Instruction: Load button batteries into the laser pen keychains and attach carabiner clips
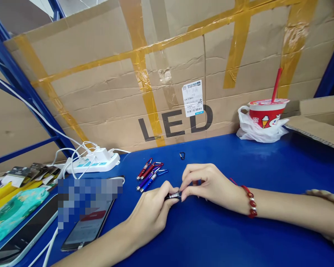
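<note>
My left hand (155, 207) is closed around a small black keychain flashlight (173, 195) with a printed label on its barrel. My right hand (208, 182) pinches at the flashlight's right end with thumb and forefinger; the fingertips hide any small part there. Beyond my left hand lie several similar small flashlights with carabiner clips: a red one (144, 170), a dark red one (149, 172), a purple one (147, 181) and a blue one (150, 182). A loose black carabiner (182, 155) rests on the blue table (211, 237) past my fingers.
On the left are a phone (85, 230), another dark-screened device (25, 230), a white power strip (94, 163) with cables, and a teal packet (16, 211). A red-and-white cup (267, 115) with a straw stands back right, before a large taped cardboard box (100, 96).
</note>
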Action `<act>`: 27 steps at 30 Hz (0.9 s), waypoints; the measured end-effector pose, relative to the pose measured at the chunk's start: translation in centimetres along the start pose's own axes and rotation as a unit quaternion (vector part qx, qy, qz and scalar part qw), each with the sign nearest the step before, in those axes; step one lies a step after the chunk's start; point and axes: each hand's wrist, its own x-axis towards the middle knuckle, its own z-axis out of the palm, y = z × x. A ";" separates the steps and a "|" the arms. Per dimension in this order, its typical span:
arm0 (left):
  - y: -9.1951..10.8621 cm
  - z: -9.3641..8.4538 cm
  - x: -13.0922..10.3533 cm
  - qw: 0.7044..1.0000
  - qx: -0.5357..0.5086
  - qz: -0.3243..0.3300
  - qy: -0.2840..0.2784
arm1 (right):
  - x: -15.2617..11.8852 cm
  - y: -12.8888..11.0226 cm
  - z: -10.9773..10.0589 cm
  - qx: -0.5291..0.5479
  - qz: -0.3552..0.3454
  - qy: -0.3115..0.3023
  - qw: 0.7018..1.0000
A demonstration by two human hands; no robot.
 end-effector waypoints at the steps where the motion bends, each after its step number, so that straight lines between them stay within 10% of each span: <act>1: -0.1 0.1 0.0 1.000 -0.003 0.006 -0.003 | 0.0 0.0 0.0 -0.002 0.003 -0.009 1.000; 8: -0.4 0.2 -0.1 0.998 0.037 0.040 0.033 | -0.3 -1.2 0.7 -0.005 0.015 0.014 1.000; 15: -0.1 0.1 -0.2 0.999 0.021 0.038 0.024 | 0.1 -2.0 0.9 0.210 0.319 -0.104 0.918; 27: 0.3 -0.3 0.4 1.000 -0.027 -0.013 0.007 | 0.7 -0.8 0.0 0.318 0.315 -0.119 0.886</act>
